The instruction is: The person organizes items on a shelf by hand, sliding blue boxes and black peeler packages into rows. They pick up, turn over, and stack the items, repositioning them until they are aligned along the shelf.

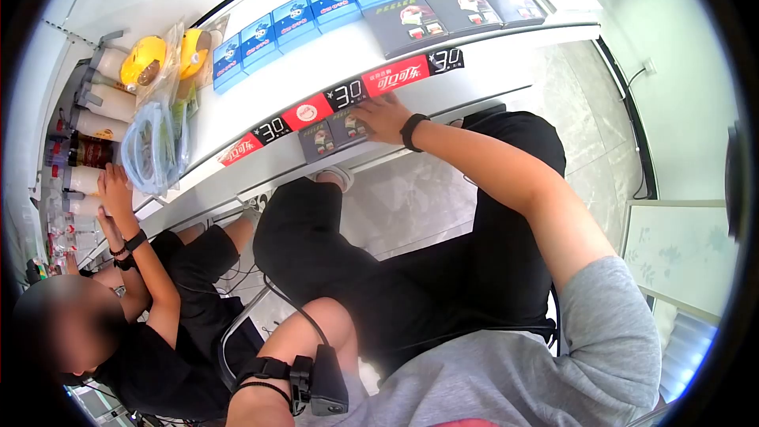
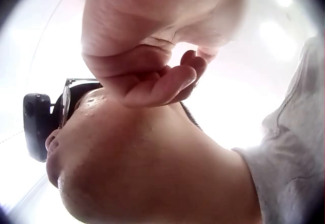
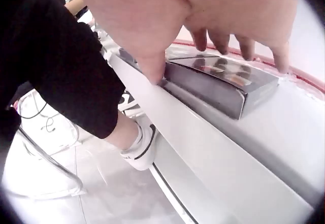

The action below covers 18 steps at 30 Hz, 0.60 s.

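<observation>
My right hand point(image 1: 381, 116) reaches out to the lower white shelf point(image 1: 443, 95) and lies over a dark flat box point(image 1: 332, 133) there. Seen from the right wrist, the thumb point(image 3: 152, 69) presses the box's point(image 3: 223, 82) near corner while the fingers point(image 3: 279, 59) curl over its far edge. My left hand point(image 2: 155, 77) is raised close under my chin, fingers loosely curled with nothing in them. It is out of the head view, where only the forearm and wrist camera point(image 1: 320, 383) show.
A row of blue boxes point(image 1: 332, 1) and dark boxes point(image 1: 451, 9) lies on the upper shelf, with red price tags point(image 1: 391, 76) along its edge. At left a second person in black point(image 1: 182, 292) handles bottles point(image 1: 91, 182). My shoe point(image 3: 139, 145) rests on the tiled floor.
</observation>
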Each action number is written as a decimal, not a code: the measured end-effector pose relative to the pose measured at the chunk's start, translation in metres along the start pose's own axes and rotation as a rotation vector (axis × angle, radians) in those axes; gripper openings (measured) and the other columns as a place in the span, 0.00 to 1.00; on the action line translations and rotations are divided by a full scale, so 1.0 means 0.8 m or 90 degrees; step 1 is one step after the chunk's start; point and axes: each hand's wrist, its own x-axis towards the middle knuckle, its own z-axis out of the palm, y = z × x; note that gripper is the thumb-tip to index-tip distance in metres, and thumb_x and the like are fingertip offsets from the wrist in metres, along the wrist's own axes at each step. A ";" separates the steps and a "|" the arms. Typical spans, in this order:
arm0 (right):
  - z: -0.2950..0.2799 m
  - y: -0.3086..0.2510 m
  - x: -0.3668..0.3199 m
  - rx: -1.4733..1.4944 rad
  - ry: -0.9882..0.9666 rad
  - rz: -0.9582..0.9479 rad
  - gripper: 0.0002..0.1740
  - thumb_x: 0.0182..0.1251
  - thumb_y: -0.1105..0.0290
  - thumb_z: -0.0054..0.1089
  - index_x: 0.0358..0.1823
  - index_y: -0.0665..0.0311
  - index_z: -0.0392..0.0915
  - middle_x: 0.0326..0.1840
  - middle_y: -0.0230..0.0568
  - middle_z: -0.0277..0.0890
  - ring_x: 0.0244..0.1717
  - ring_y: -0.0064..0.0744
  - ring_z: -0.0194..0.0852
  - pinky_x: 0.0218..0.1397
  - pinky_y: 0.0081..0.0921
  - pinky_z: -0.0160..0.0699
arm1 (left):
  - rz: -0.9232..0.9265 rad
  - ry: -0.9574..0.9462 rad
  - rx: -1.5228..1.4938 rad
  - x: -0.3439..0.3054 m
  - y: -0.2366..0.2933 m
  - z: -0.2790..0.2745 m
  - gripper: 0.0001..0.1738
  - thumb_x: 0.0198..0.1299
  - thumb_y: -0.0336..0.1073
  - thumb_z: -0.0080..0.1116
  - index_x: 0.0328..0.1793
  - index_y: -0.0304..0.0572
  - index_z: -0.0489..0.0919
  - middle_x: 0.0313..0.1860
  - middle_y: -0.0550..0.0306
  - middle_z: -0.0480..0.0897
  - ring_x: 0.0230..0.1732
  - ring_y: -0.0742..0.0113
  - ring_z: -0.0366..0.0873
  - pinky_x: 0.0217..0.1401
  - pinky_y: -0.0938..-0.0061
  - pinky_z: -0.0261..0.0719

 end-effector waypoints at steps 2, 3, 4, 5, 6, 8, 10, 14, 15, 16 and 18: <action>0.004 0.000 0.003 0.033 -0.003 0.011 0.40 0.56 0.57 0.70 0.70 0.46 0.63 0.75 0.33 0.60 0.76 0.44 0.53 0.67 0.61 0.54 | -0.003 0.003 -0.014 -0.001 0.002 0.000 0.09 0.67 0.29 0.48 0.36 0.40 0.79 0.29 0.55 0.82 0.26 0.68 0.82 0.26 0.73 0.84; 0.001 0.000 0.003 0.033 -0.003 0.012 0.40 0.56 0.57 0.70 0.70 0.46 0.63 0.75 0.33 0.60 0.76 0.44 0.53 0.67 0.61 0.54 | -0.005 -0.019 -0.025 -0.001 0.003 -0.004 0.09 0.67 0.29 0.47 0.39 0.39 0.79 0.31 0.53 0.83 0.29 0.65 0.83 0.29 0.70 0.85; -0.002 0.001 0.003 0.061 -0.027 0.018 0.39 0.56 0.57 0.71 0.70 0.47 0.63 0.75 0.33 0.60 0.75 0.44 0.54 0.66 0.60 0.56 | -0.007 -0.042 -0.035 -0.002 0.004 -0.006 0.10 0.68 0.30 0.46 0.41 0.38 0.80 0.33 0.50 0.83 0.31 0.63 0.84 0.32 0.67 0.87; -0.006 0.001 0.003 0.089 -0.052 0.024 0.39 0.55 0.57 0.71 0.69 0.47 0.64 0.74 0.33 0.61 0.75 0.43 0.54 0.65 0.60 0.57 | -0.006 -0.042 -0.037 -0.001 0.003 -0.005 0.10 0.68 0.30 0.46 0.41 0.38 0.80 0.33 0.50 0.83 0.31 0.63 0.84 0.32 0.67 0.87; -0.005 0.001 0.004 0.088 -0.052 0.025 0.39 0.55 0.57 0.71 0.69 0.47 0.64 0.74 0.33 0.61 0.75 0.43 0.54 0.65 0.60 0.57 | -0.010 -0.030 -0.055 0.000 0.002 -0.003 0.10 0.68 0.30 0.46 0.40 0.38 0.80 0.33 0.50 0.83 0.31 0.63 0.84 0.32 0.67 0.87; -0.005 -0.003 0.004 0.081 -0.040 0.044 0.39 0.54 0.57 0.72 0.67 0.50 0.64 0.74 0.33 0.62 0.75 0.42 0.55 0.63 0.60 0.59 | -0.014 -0.017 -0.073 0.000 0.000 -0.002 0.10 0.68 0.30 0.46 0.39 0.39 0.80 0.33 0.50 0.83 0.31 0.63 0.84 0.32 0.67 0.87; -0.011 -0.005 0.004 0.081 -0.059 0.056 0.40 0.54 0.56 0.72 0.68 0.52 0.64 0.74 0.33 0.62 0.75 0.42 0.55 0.62 0.61 0.60 | -0.002 -0.014 -0.059 0.001 -0.002 -0.003 0.10 0.67 0.30 0.47 0.38 0.39 0.80 0.31 0.53 0.83 0.29 0.66 0.83 0.29 0.71 0.86; -0.013 -0.007 0.002 0.082 -0.063 0.077 0.44 0.54 0.55 0.72 0.71 0.55 0.61 0.76 0.34 0.58 0.76 0.44 0.52 0.60 0.65 0.61 | 0.044 0.004 0.092 -0.001 -0.004 -0.005 0.10 0.67 0.30 0.47 0.33 0.43 0.78 0.25 0.58 0.81 0.24 0.72 0.80 0.22 0.77 0.78; -0.011 -0.006 0.002 0.082 -0.062 0.078 0.44 0.54 0.55 0.72 0.71 0.55 0.61 0.76 0.34 0.58 0.76 0.44 0.52 0.60 0.65 0.61 | 0.033 -0.010 0.106 -0.003 -0.001 -0.007 0.10 0.66 0.30 0.47 0.30 0.45 0.77 0.22 0.60 0.79 0.22 0.74 0.78 0.19 0.79 0.73; -0.008 -0.005 0.003 0.078 -0.066 0.077 0.45 0.54 0.55 0.72 0.72 0.55 0.59 0.77 0.34 0.57 0.77 0.46 0.51 0.61 0.67 0.61 | 0.022 -0.023 0.120 -0.004 0.001 -0.008 0.11 0.65 0.29 0.48 0.28 0.46 0.75 0.20 0.62 0.77 0.19 0.76 0.76 0.17 0.81 0.68; -0.006 -0.007 0.004 0.074 -0.069 0.076 0.47 0.54 0.55 0.72 0.73 0.55 0.58 0.78 0.35 0.55 0.78 0.48 0.49 0.61 0.68 0.60 | 0.016 -0.014 0.097 0.001 -0.004 -0.007 0.12 0.65 0.29 0.48 0.26 0.48 0.73 0.19 0.63 0.76 0.18 0.76 0.75 0.16 0.82 0.66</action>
